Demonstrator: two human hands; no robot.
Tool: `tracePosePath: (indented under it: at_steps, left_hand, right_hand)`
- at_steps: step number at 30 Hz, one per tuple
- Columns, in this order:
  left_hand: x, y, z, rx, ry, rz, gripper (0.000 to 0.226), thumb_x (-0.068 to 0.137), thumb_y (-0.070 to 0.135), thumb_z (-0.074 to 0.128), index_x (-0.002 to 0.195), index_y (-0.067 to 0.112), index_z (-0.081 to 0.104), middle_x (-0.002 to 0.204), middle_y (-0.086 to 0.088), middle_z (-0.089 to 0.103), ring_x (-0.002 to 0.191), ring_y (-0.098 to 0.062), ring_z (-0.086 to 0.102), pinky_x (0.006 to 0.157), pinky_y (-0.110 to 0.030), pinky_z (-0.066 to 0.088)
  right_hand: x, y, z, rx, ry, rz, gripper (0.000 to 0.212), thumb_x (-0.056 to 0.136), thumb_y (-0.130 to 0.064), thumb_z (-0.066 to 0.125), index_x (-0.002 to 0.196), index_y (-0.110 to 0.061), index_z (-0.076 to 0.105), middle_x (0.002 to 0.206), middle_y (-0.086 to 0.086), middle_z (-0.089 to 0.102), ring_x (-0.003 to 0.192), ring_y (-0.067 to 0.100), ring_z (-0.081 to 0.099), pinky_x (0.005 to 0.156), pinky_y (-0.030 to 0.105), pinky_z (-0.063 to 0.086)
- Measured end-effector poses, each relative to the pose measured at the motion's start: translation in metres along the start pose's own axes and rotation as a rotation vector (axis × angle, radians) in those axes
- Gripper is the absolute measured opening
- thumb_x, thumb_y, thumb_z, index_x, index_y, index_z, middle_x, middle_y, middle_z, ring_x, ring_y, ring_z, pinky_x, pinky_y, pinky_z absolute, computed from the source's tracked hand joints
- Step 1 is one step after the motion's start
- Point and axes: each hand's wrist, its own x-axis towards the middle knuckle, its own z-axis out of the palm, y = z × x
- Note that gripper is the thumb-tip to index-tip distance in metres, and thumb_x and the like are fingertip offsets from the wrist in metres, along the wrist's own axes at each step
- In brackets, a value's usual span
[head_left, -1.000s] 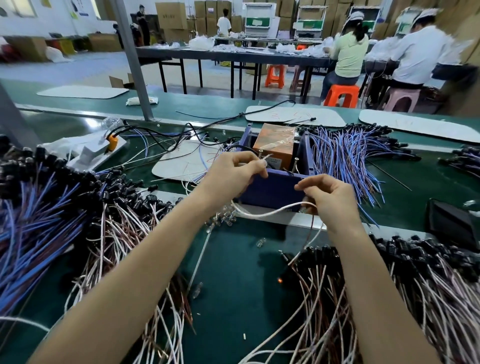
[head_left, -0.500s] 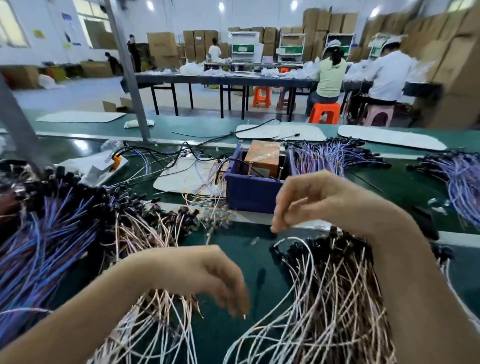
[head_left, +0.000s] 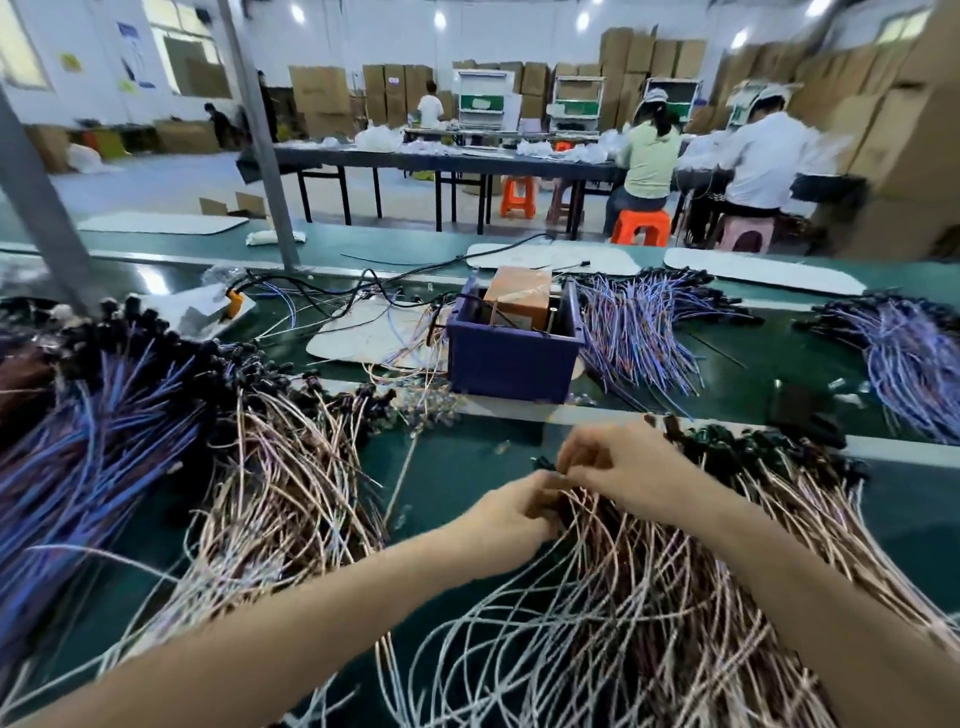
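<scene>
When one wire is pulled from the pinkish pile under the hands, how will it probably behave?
Probably floppy: the wires in the pinkish pile curve and loop loosely. Likely to snag, since strands cross and black connectors crowd one end. Seemingly light, being thin.

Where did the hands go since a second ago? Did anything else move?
Both hands left the blue box and let go of the white wire held there. The left hand and right hand came down toward the person, meeting at the black-tipped end of the pinkish wire pile; their grip is blurred. The box and purple wire bundles stayed put.
</scene>
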Motion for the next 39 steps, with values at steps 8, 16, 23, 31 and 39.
tracePosePath:
  at_steps: [8, 16, 23, 31, 39]
  left_hand:
    - [0.011, -0.047, -0.117, 1.164, 0.531, -0.219, 0.041, 0.094, 0.022, 0.051, 0.134, 0.015, 0.043, 0.137, -0.011, 0.047, 0.127, -0.029, 0.042, 0.103, -0.041, 0.036]
    - [0.016, -0.070, -0.139, 1.086, 0.744, -0.145, 0.035, 0.096, 0.023, 0.057, 0.128, 0.035, 0.059, 0.123, 0.005, 0.064, 0.123, -0.022, 0.045, 0.102, -0.042, 0.031]
    - [0.003, 0.010, -0.130, 0.308, 0.809, 0.403, 0.064, 0.088, 0.003, 0.064, 0.140, 0.033, 0.042, 0.095, 0.001, 0.065, 0.070, -0.004, 0.062, 0.065, -0.012, 0.051]
    - [-0.042, 0.096, -0.111, 0.469, 0.553, 0.844, 0.039, 0.079, -0.001, 0.068, 0.114, 0.016, 0.069, 0.099, 0.008, 0.067, 0.087, -0.007, 0.064, 0.080, -0.024, 0.055]
    - [-0.005, 0.081, -0.122, -0.116, 0.514, 0.390, 0.016, 0.093, 0.029, 0.054, 0.088, 0.018, 0.064, 0.082, 0.002, 0.072, 0.083, -0.015, 0.067, 0.075, -0.030, 0.053]
  right_hand:
    - [0.005, -0.001, 0.019, -0.389, -0.149, -0.013, 0.018, 0.089, -0.021, 0.063, 0.107, -0.021, 0.063, 0.105, -0.001, 0.057, 0.108, 0.019, 0.051, 0.092, 0.031, 0.043]
    - [0.007, -0.016, 0.018, -0.255, -0.101, -0.041, 0.012, 0.090, -0.022, 0.060, 0.098, -0.019, 0.068, 0.096, -0.001, 0.065, 0.094, 0.017, 0.059, 0.085, 0.030, 0.048]
    - [0.039, -0.072, 0.013, 1.108, -0.176, 0.283, 0.037, 0.100, -0.040, 0.044, 0.112, -0.008, 0.060, 0.078, 0.016, 0.073, 0.058, 0.022, 0.068, 0.046, 0.023, 0.050]
    - [0.076, -0.106, -0.028, 1.727, -0.127, 0.225, 0.023, 0.099, -0.008, 0.042, 0.087, -0.007, 0.062, 0.067, 0.004, 0.070, 0.055, 0.010, 0.065, 0.054, 0.019, 0.052]
    - [0.075, -0.061, -0.055, 1.463, 0.207, 0.055, 0.016, 0.102, -0.016, 0.041, 0.112, -0.006, 0.049, 0.061, 0.002, 0.066, 0.039, 0.009, 0.034, 0.035, 0.017, 0.023]
